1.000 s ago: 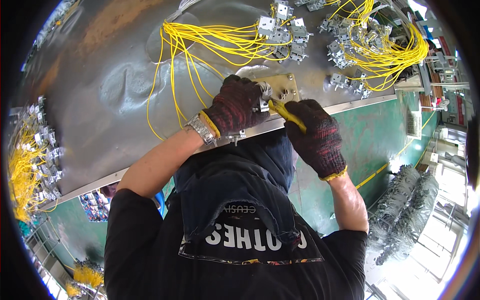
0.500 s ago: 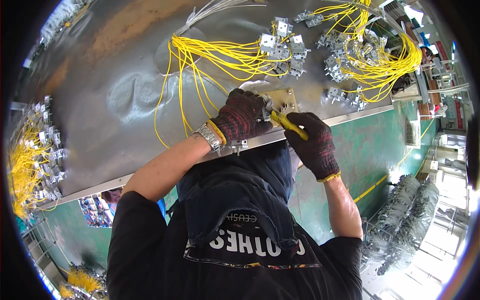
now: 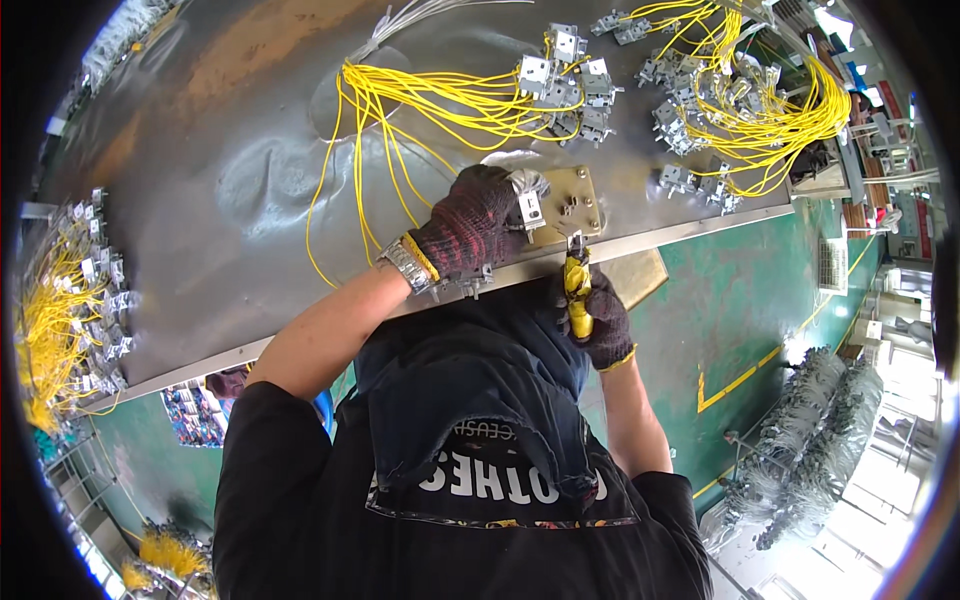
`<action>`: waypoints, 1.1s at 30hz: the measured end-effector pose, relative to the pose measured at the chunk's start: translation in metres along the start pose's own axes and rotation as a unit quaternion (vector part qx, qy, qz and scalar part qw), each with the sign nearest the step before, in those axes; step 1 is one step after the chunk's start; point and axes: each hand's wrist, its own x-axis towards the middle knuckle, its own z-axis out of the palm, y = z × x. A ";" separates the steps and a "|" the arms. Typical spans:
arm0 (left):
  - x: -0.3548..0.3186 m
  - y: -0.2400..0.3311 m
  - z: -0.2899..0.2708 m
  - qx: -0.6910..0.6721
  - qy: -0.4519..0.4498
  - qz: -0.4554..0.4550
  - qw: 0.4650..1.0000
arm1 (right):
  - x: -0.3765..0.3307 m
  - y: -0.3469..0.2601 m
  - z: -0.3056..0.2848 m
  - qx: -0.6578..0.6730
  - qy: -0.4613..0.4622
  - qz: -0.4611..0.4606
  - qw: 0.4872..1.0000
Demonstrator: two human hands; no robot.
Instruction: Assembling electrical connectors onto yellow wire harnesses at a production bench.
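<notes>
Dented metal table [image 3: 200, 290] is filling the upper view; yellow wires [image 3: 45, 345] are bunching far left. Gloved left hand [image 3: 470, 225] is holding a small metal box [image 3: 530, 209] at its curled fingertips, left of a brass-coloured plate [image 3: 577, 187]. White lettering [image 3: 490, 477] is crossing the black shirt [image 3: 420, 555]. Gloved right hand [image 3: 606, 322] is wrapping yellow-handled pliers [image 3: 578, 283], nose pointing plateward.

A grey metal tabletop [image 3: 200, 300], dented and brown-stained on its far left part, ends in a pale edge strip [image 3: 700, 232] above a green floor [image 3: 740, 300] marked with yellow lines [image 3: 742, 384]; at the right, windows [image 3: 893, 432] glow bright white, and a metal-barred rack [image 3: 68, 465] stands at the lower left
</notes>
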 end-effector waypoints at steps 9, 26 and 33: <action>-0.006 0.000 -0.002 -0.033 0.053 0.042 0.997 | 0.007 0.038 0.014 0.199 0.033 0.094 0.975; -0.008 0.003 0.003 0.008 0.093 0.055 0.994 | 0.001 0.029 0.018 0.160 -0.001 0.063 0.985; -0.009 0.004 0.002 0.005 0.077 0.034 0.996 | -0.002 0.025 0.024 0.221 0.028 0.089 0.971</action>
